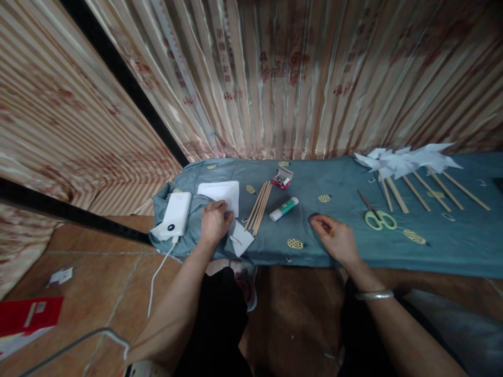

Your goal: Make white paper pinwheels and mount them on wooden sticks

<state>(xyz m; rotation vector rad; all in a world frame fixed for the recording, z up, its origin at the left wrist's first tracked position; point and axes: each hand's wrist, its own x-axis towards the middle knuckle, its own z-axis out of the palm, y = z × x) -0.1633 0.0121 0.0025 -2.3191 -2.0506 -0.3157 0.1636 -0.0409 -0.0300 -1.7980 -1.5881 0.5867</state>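
My left hand (215, 222) is at the lower edge of a stack of white paper (223, 193), its fingers curled together. What those fingers hold, if anything, is hidden. Just right of it lies a folded white paper piece (242, 240). My right hand (336, 238) rests low over the grey-green cloth (306, 228), thumb and fingertips pinched together. Whatever is in that pinch cannot be made out. Between my hands lie several wooden sticks (259, 208), a glue stick (283, 208) and a small open red box (282, 179) with small dark items inside.
Green-handled scissors (379, 219) lie right of my right hand. Several white paper pinwheels (408, 159) on sticks lie at the back right. A white power bank (176, 214) with a cable is at the left end. Curtains (275, 78) hang behind.
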